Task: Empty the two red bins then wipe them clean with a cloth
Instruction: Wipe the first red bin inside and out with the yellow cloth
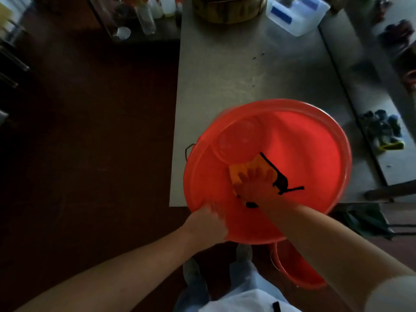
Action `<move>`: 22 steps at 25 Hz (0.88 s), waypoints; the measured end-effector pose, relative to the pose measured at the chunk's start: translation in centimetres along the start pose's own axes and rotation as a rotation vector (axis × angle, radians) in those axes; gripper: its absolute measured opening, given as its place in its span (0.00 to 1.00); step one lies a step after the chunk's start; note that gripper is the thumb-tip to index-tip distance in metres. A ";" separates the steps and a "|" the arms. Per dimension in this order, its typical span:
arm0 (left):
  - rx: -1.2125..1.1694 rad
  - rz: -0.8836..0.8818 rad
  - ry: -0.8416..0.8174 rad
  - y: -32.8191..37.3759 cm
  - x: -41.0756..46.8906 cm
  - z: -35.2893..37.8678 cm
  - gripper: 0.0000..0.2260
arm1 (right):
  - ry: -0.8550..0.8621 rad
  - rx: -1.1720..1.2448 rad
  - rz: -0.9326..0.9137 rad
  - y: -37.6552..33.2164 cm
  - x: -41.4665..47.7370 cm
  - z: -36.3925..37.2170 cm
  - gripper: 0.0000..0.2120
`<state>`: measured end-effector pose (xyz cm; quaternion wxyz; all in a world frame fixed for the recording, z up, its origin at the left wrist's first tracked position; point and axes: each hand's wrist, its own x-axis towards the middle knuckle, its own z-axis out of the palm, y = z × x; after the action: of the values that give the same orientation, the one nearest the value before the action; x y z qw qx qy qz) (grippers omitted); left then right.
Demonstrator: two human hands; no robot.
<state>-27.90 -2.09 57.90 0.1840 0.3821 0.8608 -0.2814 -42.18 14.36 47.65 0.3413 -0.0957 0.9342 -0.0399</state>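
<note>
The red bin (304, 154), tilted at the table (225, 75) edge, is gripped at its rim by the left hand (207, 224) so the cloth (247, 167) can be pressed flat inside by the open-fingered right hand (256, 188) (second bin (299, 271) below).

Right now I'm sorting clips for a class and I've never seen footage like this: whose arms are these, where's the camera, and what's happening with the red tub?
There is no machine here. One wide-angle camera sits on a person's head and looks down, so the two bare arms are the wearer's own. The left hand grips the near rim of a large red bin, which overhangs the near corner of a grey table. The right hand, fingers spread, presses an orange cloth with black trim against the bin's inside. A second red bin sits lower, by the person's legs. A white jug with blue labels stands at the table's far end.
</note>
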 end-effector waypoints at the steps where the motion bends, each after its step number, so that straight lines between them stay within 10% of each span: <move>1: -0.048 -0.013 0.048 -0.3 0.2 0.4 0.22 | 0.022 -0.096 -0.027 0.0 0.3 -0.2 0.32; 22: -0.123 0.088 0.237 -2.2 -0.3 -0.6 0.28 | -0.038 -0.245 -0.029 -0.1 -8.8 0.1 0.30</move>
<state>-29.45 -3.07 59.30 0.1165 0.4379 0.8746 -0.1726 -35.50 16.11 53.18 0.3442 -0.1511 0.9239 0.0714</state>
